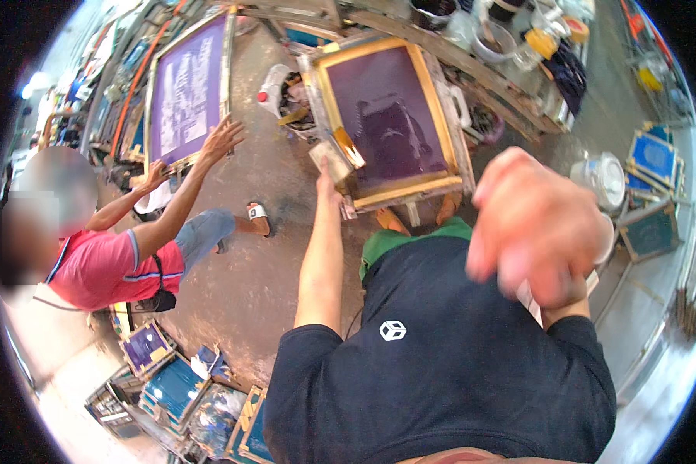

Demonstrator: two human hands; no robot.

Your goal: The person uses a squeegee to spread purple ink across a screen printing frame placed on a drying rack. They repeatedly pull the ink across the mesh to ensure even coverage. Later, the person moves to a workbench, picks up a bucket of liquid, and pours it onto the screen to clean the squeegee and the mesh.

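Note:
My left hand [329, 184] is closed around the lower end of a pale squeegee [331, 161] with a shiny amber strip along its side. The squeegee is at the left edge of a yellow-bordered printing screen [387, 108] with a dark purple, glossy mesh. This screen stands in front of my feet, resting on a worn wooden support. My right hand [530, 224] is raised close in front of me, away from the screen. It is smeared by motion; its fingers look bent, but whether they hold anything is hidden.
A co-worker in a pink shirt [108, 271] reaches toward another purple screen [189, 89] at the left. A white jug [272, 89] stands between the screens. Tubs and bottles [493, 42] crowd the far bench. Framed screens [170, 387] lie lower left; a white bucket [599, 176] stands right.

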